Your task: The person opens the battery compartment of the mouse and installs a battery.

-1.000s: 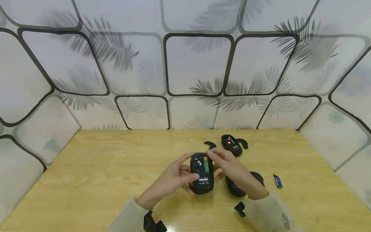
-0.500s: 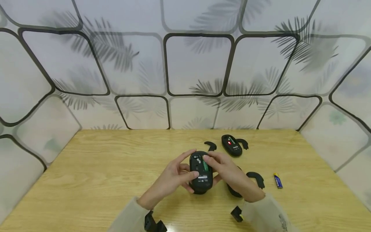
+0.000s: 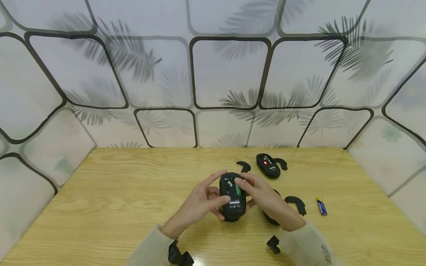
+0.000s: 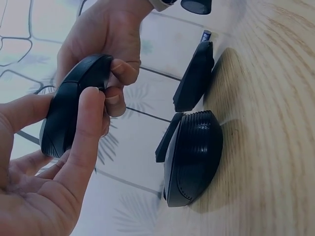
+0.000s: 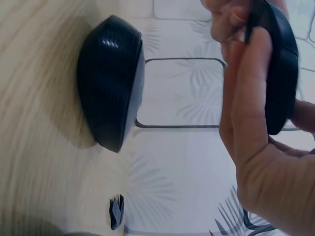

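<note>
A black computer mouse [image 3: 229,212], underside up, is held above the table between both hands. My left hand [image 3: 198,203] grips its left side, thumb on the underside and fingers round the edge. My right hand [image 3: 266,197] holds the right side, its thumb pressing at the battery slot. A green battery [image 3: 238,190] lies in that slot, partly covered by the thumb. In the left wrist view, the fingers of both hands meet the mouse [image 4: 66,110] at its edges. The right wrist view has the mouse [image 5: 284,73] beside the straighter right fingers [image 5: 253,93].
Another upturned mouse [image 3: 269,168] with a red light lies at the back, a curved black cover [image 3: 281,163] beside it. Similar covers [image 3: 245,167] [image 3: 297,203] lie nearby. A third mouse [image 3: 271,218] is mostly hidden under the right hand. A yellow-blue battery [image 3: 321,207] lies at right.
My right thumb has moved from the mouse's top edge down onto the battery slot. The right wrist has shifted slightly left, uncovering more of the cover beside the third mouse.
</note>
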`<control>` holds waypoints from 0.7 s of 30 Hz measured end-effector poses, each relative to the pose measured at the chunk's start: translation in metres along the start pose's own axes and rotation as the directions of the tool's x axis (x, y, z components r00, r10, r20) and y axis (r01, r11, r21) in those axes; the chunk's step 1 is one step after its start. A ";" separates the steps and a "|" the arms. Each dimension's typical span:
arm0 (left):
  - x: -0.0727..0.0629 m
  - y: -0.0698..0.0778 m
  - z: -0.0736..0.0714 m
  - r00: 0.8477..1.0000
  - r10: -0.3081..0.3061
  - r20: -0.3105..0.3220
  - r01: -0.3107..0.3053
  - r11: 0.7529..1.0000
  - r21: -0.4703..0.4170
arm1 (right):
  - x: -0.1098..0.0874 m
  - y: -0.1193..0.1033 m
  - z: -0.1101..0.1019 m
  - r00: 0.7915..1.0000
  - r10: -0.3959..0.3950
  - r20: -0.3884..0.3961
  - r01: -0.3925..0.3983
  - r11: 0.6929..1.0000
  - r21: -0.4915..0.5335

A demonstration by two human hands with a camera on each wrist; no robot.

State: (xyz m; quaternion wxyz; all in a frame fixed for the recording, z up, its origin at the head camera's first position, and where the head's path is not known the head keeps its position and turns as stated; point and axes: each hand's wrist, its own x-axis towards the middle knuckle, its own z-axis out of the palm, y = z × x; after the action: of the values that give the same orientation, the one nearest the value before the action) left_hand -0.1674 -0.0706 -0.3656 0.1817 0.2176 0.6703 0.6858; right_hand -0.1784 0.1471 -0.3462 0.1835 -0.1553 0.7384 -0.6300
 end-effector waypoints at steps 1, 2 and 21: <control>0.000 0.000 0.000 1.000 -0.004 0.001 0.004 1.000 -0.001 | 0.000 0.000 -0.001 1.000 0.008 0.010 -0.008 1.000 -0.002; 0.000 -0.001 0.000 1.000 -0.007 0.001 0.007 1.000 -0.001 | 0.000 -0.001 -0.001 1.000 0.012 0.023 -0.012 1.000 -0.005; 0.002 -0.006 0.000 1.000 0.018 0.012 -0.019 1.000 0.024 | 0.000 0.001 -0.004 0.996 -0.021 0.081 0.027 0.997 -0.071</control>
State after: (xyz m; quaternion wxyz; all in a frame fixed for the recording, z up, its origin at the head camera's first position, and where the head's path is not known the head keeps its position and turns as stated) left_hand -0.1689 -0.0691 -0.3719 0.1767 0.2301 0.6754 0.6780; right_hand -0.1801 0.1506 -0.3465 0.1996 -0.1960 0.7509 -0.5983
